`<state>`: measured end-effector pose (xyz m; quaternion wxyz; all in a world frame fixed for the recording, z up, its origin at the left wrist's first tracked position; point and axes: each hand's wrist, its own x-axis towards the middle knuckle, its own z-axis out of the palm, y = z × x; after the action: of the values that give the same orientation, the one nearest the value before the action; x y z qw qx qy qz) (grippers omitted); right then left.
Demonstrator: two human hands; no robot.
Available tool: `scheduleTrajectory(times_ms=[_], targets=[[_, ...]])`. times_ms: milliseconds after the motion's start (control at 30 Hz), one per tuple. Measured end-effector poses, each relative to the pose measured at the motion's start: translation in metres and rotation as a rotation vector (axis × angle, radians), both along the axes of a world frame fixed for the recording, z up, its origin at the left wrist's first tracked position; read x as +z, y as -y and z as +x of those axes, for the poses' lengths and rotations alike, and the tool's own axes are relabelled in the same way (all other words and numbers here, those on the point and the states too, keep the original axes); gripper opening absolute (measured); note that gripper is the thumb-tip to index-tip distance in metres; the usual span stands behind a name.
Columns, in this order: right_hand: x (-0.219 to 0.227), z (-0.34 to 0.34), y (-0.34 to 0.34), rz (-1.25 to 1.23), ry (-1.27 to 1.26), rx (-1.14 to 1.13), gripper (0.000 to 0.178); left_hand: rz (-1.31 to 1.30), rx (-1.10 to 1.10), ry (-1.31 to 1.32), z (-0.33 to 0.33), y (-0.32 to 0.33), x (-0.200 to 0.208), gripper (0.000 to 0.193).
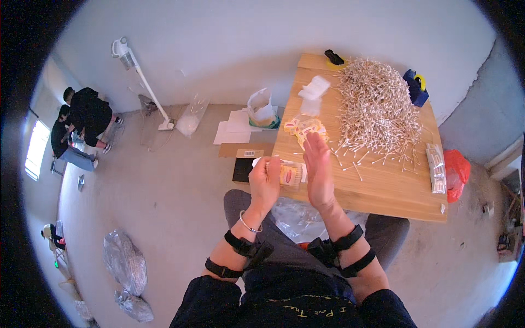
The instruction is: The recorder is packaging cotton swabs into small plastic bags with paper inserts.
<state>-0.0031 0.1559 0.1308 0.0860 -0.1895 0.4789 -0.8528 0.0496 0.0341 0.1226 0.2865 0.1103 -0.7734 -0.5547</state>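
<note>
My left hand [264,183] is closed around the left end of a small clear packet of cotton swabs [290,175] with a yellow label. Just right of the packet, my right hand [319,172] is held upright, its fingers stretched out and holding nothing. I cannot tell whether its palm touches the packet. Behind the right hand, yellow printed cards [298,127] lie loosely heaped on the wooden table [377,188]. A large mound of loose cotton swabs [374,104] covers the table's far right part, with stray ones scattered toward me.
White translucent bags [314,93] lie behind the cards. A blue tape dispenser [418,94] stands beyond the mound; filled packets [436,169] line the right edge. A red bag [456,172], a cardboard box [240,170] and a stick vacuum [145,82] surround the table. Two people [82,123] are far left.
</note>
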Motion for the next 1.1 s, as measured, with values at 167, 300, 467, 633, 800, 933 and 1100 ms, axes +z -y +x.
scheduleTrajectory(times_ms=[167,300,467,633,800,933,1100], targets=[[0.003,0.005,-0.007,0.052,0.179,0.058,0.077,0.069,-0.038,0.05,0.011,-0.021,0.003,0.026],[0.013,0.011,-0.008,0.162,0.031,0.104,0.081,0.111,-0.073,0.078,0.016,-0.029,0.013,0.025],[0.023,0.02,-0.002,0.184,0.0,0.062,0.076,0.042,-0.041,0.046,0.017,-0.03,0.016,0.023],[0.013,0.026,-0.008,0.57,-0.054,-0.438,0.057,0.007,0.076,-0.169,0.012,-0.043,0.023,0.023],[0.025,0.033,-0.013,0.683,-0.155,-0.463,0.055,0.24,-0.07,-0.064,0.015,-0.044,0.024,0.028],[0.026,0.03,-0.021,0.702,-0.301,-0.396,0.043,0.433,-0.122,0.037,0.016,-0.045,0.03,0.03],[0.03,0.024,-0.022,0.681,-0.488,-0.447,0.032,0.576,-0.166,-0.003,0.015,-0.045,0.033,0.03]])
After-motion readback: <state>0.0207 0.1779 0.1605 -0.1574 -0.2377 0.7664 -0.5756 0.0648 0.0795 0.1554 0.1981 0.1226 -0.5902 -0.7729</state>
